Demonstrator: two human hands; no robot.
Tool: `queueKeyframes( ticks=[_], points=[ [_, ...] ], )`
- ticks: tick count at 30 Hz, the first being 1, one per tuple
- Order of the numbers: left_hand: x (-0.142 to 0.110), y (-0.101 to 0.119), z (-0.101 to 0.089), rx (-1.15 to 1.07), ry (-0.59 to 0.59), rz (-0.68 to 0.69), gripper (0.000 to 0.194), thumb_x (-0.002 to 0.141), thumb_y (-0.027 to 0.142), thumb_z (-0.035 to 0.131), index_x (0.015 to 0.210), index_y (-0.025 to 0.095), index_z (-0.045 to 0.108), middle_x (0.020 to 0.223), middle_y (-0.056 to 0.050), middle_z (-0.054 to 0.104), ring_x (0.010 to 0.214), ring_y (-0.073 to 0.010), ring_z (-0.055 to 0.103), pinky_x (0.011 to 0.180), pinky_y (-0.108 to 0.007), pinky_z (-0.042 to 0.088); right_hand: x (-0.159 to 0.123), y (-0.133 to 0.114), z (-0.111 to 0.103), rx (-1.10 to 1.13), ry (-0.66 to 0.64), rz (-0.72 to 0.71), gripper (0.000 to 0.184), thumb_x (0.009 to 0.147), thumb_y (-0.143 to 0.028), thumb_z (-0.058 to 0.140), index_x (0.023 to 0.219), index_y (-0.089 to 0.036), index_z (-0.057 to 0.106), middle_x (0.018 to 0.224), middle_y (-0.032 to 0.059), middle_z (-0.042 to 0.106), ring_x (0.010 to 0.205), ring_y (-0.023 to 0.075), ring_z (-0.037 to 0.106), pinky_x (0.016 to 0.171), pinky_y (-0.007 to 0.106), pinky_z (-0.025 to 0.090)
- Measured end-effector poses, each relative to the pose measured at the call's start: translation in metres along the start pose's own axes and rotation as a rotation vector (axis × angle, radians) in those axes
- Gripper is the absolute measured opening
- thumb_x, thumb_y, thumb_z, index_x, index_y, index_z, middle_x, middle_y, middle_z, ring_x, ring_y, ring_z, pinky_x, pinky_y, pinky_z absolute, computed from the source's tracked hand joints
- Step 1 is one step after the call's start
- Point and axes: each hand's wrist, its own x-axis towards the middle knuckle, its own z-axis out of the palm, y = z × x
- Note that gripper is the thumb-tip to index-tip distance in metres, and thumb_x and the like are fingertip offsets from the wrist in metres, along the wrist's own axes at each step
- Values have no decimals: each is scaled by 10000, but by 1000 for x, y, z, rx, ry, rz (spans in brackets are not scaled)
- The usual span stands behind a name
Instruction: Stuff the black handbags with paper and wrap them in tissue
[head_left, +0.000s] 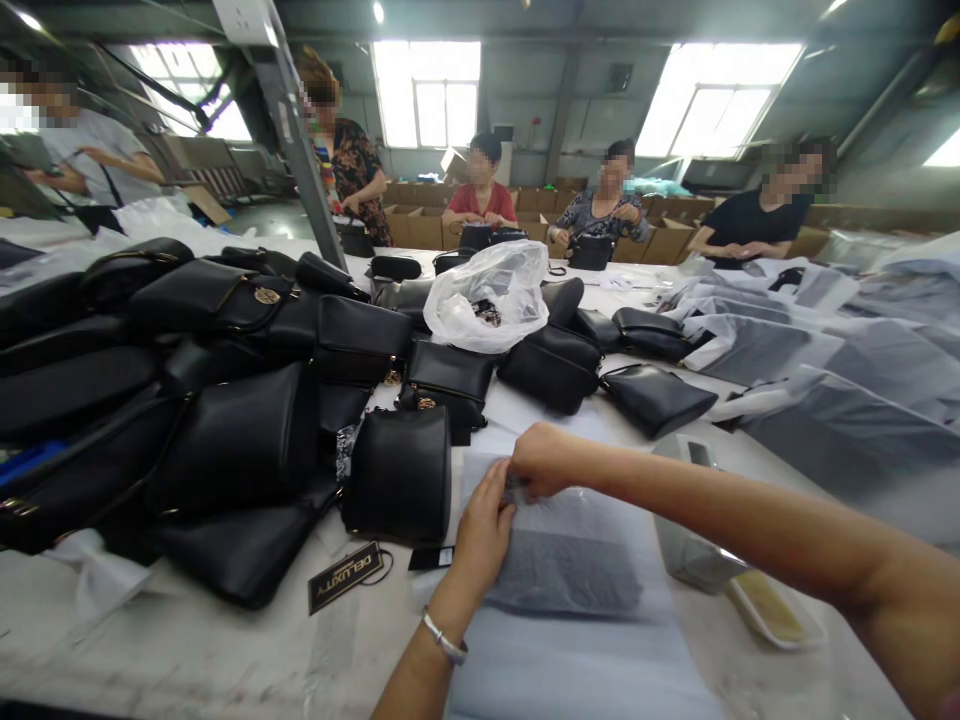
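A black bag inside a clear plastic bag (566, 575) lies in front of me on sheets of white paper. My right hand (546, 460) is closed on the far left end of the plastic, its fingertips mostly hidden. Close against it, my left hand (486, 525) has its fingers together on the same end of the plastic and looks closed on it; a silver bracelet (444, 637) is on that wrist. Left of my hands stands a black handbag (397, 475), and near it lies a black hang tag (345, 577) with gold lettering and a cord.
Black handbags (225, 440) are heaped across the left. Wrapped bags (840, 420) are stacked at right. A translucent plastic sack (491, 300) with small items stands behind. A grey container (694, 530) and a shallow dish (776, 610) sit near my right forearm. Several people work across the table.
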Motion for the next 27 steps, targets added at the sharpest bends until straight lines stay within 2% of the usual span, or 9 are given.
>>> queueKeyframes(
  ticks=[4,6,9,12,15,17,19,23,27],
  points=[
    [1,2,-2,59,-41,8,634,851,68,461,1462,198,360,1516,-98,404,1406,-208,357,1149,-412,352,-8,23,15,125,65,165,579,665,-698,691,881,-162,728,818,122,739,751,261,688,581,270,394],
    [0,4,-4,112,-59,36,625,864,65,447,1465,209,357,1528,-91,385,1411,-204,346,1148,-407,351,-21,37,29,268,160,289,515,673,-672,708,860,-192,717,811,81,740,743,245,687,573,262,403],
    [-3,11,-4,260,-96,85,614,881,36,402,1458,244,379,1544,-82,358,1399,-204,365,1130,-403,373,-57,47,52,377,314,490,276,858,-465,627,927,-208,701,898,58,739,803,216,686,643,267,448],
    [-8,18,-2,452,-143,134,657,855,-32,364,1418,297,450,1554,-72,342,1395,-224,372,1109,-416,392,-103,28,77,414,480,601,257,967,-313,471,1109,-203,655,1080,76,707,910,196,677,787,297,495],
    [-12,22,1,586,-165,164,711,820,-71,373,1406,321,465,1565,-75,320,1405,-247,354,1090,-435,407,-135,-16,103,457,713,573,348,970,-343,476,1285,-233,575,1294,78,616,1170,222,580,993,361,462],
    [-14,22,3,639,-169,171,721,822,-70,374,1423,322,440,1570,-85,308,1411,-249,345,1076,-438,419,-142,-45,120,417,758,536,459,956,-381,504,1390,-231,490,1438,87,498,1340,257,425,1092,432,385],
    [-14,23,4,677,-179,175,721,830,-66,370,1435,322,419,1572,-89,302,1413,-243,342,1070,-434,423,-139,-65,135,361,734,534,572,931,-437,537,1442,-205,429,1521,105,383,1415,301,297,1130,506,316],
    [-13,26,5,726,-198,153,715,831,-62,370,1433,320,423,1567,-95,313,1408,-246,353,1071,-437,419,-128,-74,151,329,712,543,672,891,-531,566,1444,-173,432,1537,138,344,1430,346,243,1139,577,246],
    [-10,30,2,675,-197,120,683,840,-48,357,1407,317,465,1558,-78,336,1397,-223,373,1102,-419,388,-129,-64,149,409,771,590,502,943,-474,501,1377,-222,524,1522,100,383,1433,311,251,1151,547,233]
  ],
)
